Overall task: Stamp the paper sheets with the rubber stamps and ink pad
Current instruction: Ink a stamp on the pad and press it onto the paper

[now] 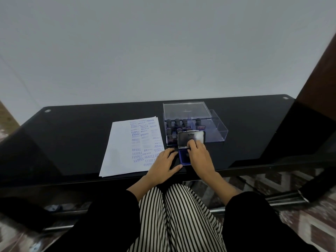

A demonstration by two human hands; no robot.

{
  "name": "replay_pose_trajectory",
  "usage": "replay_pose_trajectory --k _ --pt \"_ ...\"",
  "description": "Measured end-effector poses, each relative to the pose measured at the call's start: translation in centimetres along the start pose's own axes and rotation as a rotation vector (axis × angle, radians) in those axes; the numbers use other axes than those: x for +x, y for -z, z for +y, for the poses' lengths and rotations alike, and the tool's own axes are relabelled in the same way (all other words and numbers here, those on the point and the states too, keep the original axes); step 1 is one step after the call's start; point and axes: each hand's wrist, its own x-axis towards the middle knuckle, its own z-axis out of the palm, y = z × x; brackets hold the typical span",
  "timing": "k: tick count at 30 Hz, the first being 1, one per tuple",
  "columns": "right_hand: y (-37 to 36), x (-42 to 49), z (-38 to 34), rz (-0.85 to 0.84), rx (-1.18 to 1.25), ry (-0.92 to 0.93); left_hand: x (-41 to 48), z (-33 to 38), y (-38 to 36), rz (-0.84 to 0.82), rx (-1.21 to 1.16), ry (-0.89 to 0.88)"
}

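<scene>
Head view: we look down on a black glass table point(72, 135) with both hands at its near edge. The ink pad point(183, 158) lies open just in front of us, showing a deep blue inking surface in a dark tray. Its hinged lid point(188, 140) stands tilted up behind, silvery inside, with the word "Artline" printed on it.

The left hand point(164, 161) lies flat on the table against the pad's left side, with its fingers spread and fairly straight and its thumb along the near edge — it grasps nothing. The right hand point(199, 157) reaches over the pad with bent fingertips on the lid's lower part. We cannot tell whether it pinches the lid or merely touches it, as the thumb is hidden.

Left of the hands lie the paper sheets point(120, 148), white and slightly fanned. Their right half is crowded with blue impressions — SAMPLE, FRAGILE, AMENDED, AIR MAIL — and the left hand touches their right edge.

Behind the pad stands a clear box point(217, 132), touching the raised lid. It holds the rubber stamps point(177, 122) upright in its left part, dark-handled. A clear cover point(185, 109) leans at the back of the box.
</scene>
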Motion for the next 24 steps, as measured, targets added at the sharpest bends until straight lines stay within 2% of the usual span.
replay_pose_trajectory --k 7,14,24 --pt "-0.1 -0.3 -0.2 0.05 -0.085 -0.003 -0.1 -0.1 0.5 -0.012 0.041 -0.015" --pt "-0.1 0.0 0.6 0.261 -0.364 0.092 0.5 0.1 1.0 -0.02 0.114 -0.038" --pt "-1.4 0.9 1.3 0.311 -0.296 0.152 0.3 -0.3 0.0 -0.03 0.14 -0.046"
